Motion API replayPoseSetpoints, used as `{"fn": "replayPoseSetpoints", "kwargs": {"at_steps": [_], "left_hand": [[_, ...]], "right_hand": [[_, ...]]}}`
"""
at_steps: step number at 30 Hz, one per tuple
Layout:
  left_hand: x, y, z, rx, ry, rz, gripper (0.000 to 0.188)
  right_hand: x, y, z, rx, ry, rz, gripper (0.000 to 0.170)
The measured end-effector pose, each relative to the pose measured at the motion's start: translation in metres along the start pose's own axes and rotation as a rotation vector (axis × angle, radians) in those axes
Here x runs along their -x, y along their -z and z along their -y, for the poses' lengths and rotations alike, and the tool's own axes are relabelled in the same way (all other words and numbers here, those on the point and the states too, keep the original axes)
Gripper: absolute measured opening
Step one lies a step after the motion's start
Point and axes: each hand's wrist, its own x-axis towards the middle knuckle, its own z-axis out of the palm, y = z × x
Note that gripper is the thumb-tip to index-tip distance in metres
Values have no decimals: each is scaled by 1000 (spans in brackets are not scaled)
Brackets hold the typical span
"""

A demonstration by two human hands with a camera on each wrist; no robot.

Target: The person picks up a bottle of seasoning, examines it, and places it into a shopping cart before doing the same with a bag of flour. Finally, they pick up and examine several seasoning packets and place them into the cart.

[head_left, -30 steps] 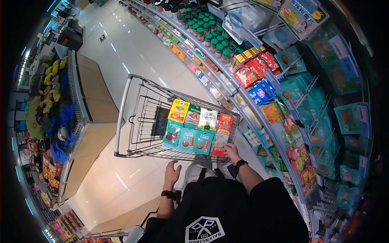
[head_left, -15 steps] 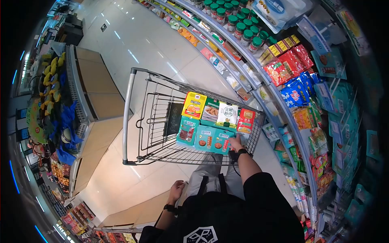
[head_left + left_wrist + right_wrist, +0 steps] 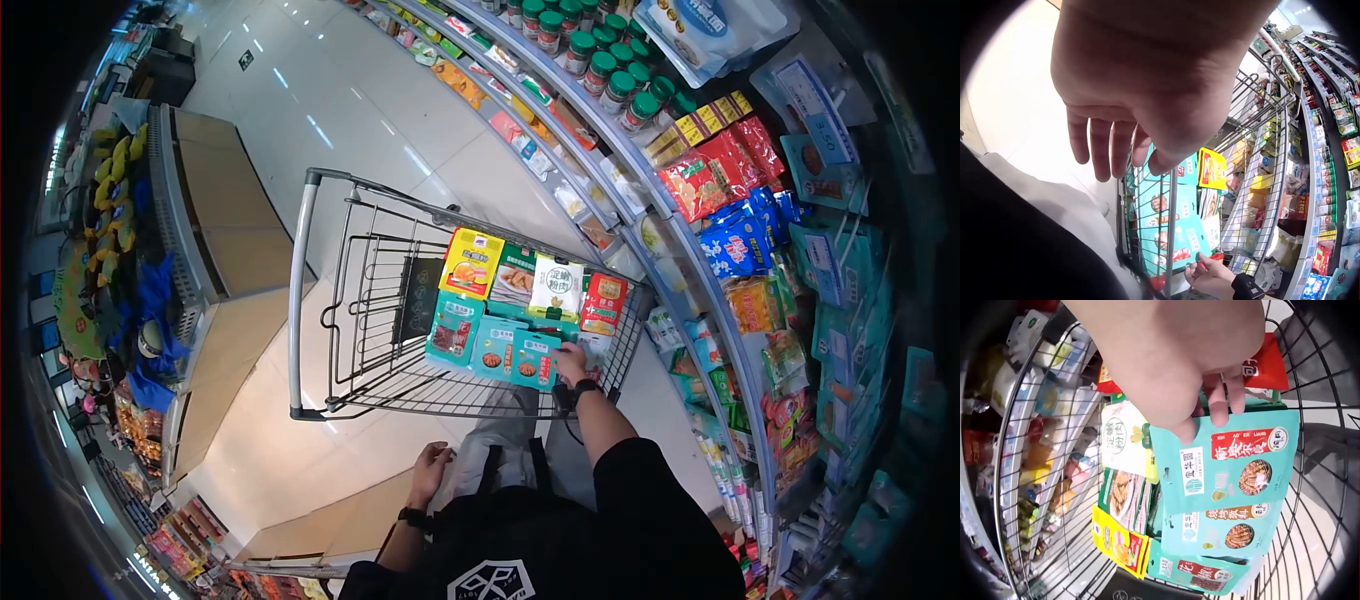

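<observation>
My right hand (image 3: 571, 364) reaches into the metal shopping cart (image 3: 300, 300). Its thumb and fingers pinch the edge of a teal seasoning packet (image 3: 1200, 478), which overlaps another teal packet (image 3: 1194, 530) in the right wrist view. A third teal packet (image 3: 454, 328) lies toward the cart's handle. Behind them sit a yellow packet (image 3: 470, 264), a green packet with a food picture (image 3: 514, 274), a white-and-green pouch (image 3: 557, 286) and a red packet (image 3: 603, 302). Outside the cart's near side, my left hand (image 3: 1129, 81) hangs with loosely bent fingers and holds nothing.
Store shelves (image 3: 640, 215) curve along the right, with green-capped jars (image 3: 600, 75), red packets (image 3: 700, 180) and blue bags (image 3: 735, 240). A display stand (image 3: 225, 200) with plush bananas is at the left. Tiled floor (image 3: 390, 130) runs between them.
My right hand has gone from the red-and-white packet at the cart's end to the teal packet, whose end has shifted slightly toward me. My left hand has dropped away from the cart's side.
</observation>
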Motion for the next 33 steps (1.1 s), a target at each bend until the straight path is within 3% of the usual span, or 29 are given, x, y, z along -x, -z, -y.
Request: {"fn": "replayPoseSetpoints", "kwargs": {"at_steps": [2,4,5,6,7,8,10,12,14,17,21,23,24,26,28,30,33], "left_hand": [[1,-7,-5,26,-55,12,31],[-3,-17,-11,43,-45,15,28],[-15,-30,-4,55,-107,5,25],[-16,-37,-9,21,-135,48,27],[-16,-47,-13,90,-205,59,24],[-17,-57,-19,121,-232,81,24],[-14,-71,-33,127,-344,175,19],[-11,-79,-48,133,-386,192,16],[-11,-85,-60,28,-434,108,19],[-3,-91,-80,104,-462,14,22],[32,-88,-106,101,-540,-127,24],[60,-83,-124,100,-568,-169,25],[71,-82,-131,98,-590,-201,25],[90,-81,-149,102,-604,-204,26],[120,-88,-184,119,-653,-115,31],[132,-101,-213,1,-840,-55,33],[181,-123,-270,-79,-932,177,35]], "right_hand": [[31,21,35,-9,200,194,26],[59,37,55,179,455,200,25],[103,67,86,306,681,133,23],[117,76,90,202,753,179,19],[135,94,102,237,781,239,18],[161,116,124,200,642,351,16],[195,155,142,226,839,291,16],[241,210,174,421,672,292,17],[270,261,177,442,690,259,19],[320,332,179,374,771,220,20],[372,392,177,439,926,21,13],[388,410,176,341,959,-180,12],[394,416,176,331,959,-178,12],[399,423,187,-111,738,-164,9],[399,422,202,-248,864,-100,14],[397,416,220,-348,876,-5,15],[404,396,253,-483,923,134,14]]}}
